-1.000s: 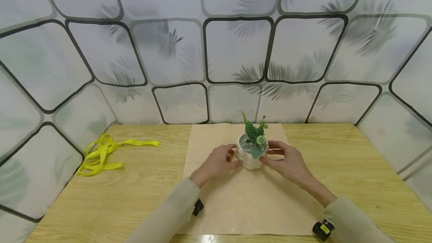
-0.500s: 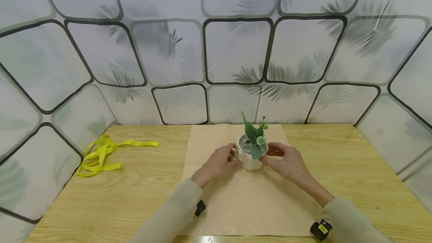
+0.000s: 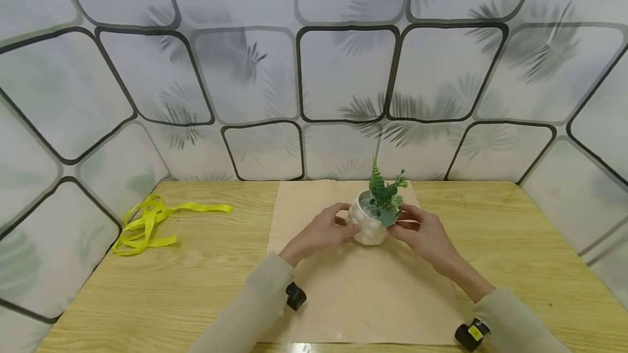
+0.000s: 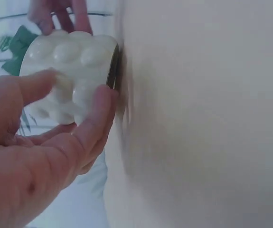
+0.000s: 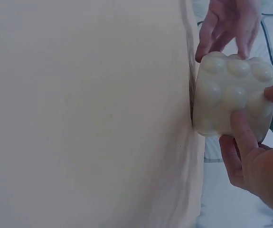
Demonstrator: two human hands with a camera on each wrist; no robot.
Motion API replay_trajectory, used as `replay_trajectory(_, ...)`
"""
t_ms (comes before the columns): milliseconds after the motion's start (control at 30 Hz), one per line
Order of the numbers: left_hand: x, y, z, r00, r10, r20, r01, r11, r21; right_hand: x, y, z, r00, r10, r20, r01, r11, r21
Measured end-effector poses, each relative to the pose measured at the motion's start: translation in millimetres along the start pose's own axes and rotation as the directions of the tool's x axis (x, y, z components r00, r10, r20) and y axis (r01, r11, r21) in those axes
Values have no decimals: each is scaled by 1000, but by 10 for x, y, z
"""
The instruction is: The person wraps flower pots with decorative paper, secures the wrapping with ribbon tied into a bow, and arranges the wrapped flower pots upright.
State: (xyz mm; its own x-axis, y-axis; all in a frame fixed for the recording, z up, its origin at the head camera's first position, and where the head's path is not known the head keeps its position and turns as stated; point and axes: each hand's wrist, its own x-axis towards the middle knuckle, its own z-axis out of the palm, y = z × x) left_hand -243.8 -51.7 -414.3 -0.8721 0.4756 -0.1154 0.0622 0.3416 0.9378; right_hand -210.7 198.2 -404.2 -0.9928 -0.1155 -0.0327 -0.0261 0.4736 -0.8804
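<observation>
A small white flowerpot (image 3: 369,233) with a bumpy surface stands tilted to the right over a sheet of brown paper (image 3: 363,304). Artificial greenery (image 3: 385,195) and clear pebble-like filler show in its mouth. My left hand (image 3: 321,236) grips the pot's left side, thumb in front; in the left wrist view one finger sits low near the dark-edged base of the pot (image 4: 70,54). From the other side my right hand (image 3: 432,241) holds it, its fingertips on the bumps of the pot (image 5: 221,80) in the right wrist view.
A loose tangle of yellow ribbon (image 3: 147,222) lies at the left of the wooden table (image 3: 211,266). A patterned curtain (image 3: 343,80) rises behind the table and along its sides. Each wrist carries a small black camera.
The pot has shifted slightly right and its top now leans right, bringing the greenery along. Both hands have stayed on it, the left one following to the right.
</observation>
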Motion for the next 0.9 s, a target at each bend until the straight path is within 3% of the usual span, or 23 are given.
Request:
replay_trajectory(100, 5, 18, -11, 999, -31, 45, 40, 974, -222, -2, 22, -22, 1000, -2, 19, 1, 999, 34)
replay_trajectory(167, 7, 15, 1, 999, -39, 37, 48, 957, -284, 3, 43, -27, 1000, 2, 25, -3, 999, 51)
replay_trajectory(300, 13, 21, 52, 994, -97, -42, 79, 946, -314, 21, 45, -10, 999, 20, 40, -22, 997, 70)
replay_trajectory(433, 60, 17, 108, 977, -187, -102, 136, 915, -379, 35, 20, 18, 999, 39, 23, -41, 997, 59)
replay_trajectory(533, 98, 4, 139, 962, -257, -93, 190, 873, -448, 33, 10, 33, 998, 59, -7, -58, 997, 40)
replay_trajectory(667, 121, -16, 156, 954, -295, -57, 229, 836, -499, 31, 9, 50, 996, 78, -37, -77, 997, 20)
replay_trajectory(800, 138, -27, 158, 952, -303, -36, 240, 816, -526, 35, 6, 71, 993, 108, -55, -106, 993, 44)
replay_trajectory(900, 134, -14, 153, 952, -304, -38, 239, 816, -527, 40, -10, 98, 989, 130, -68, -124, 989, 76)
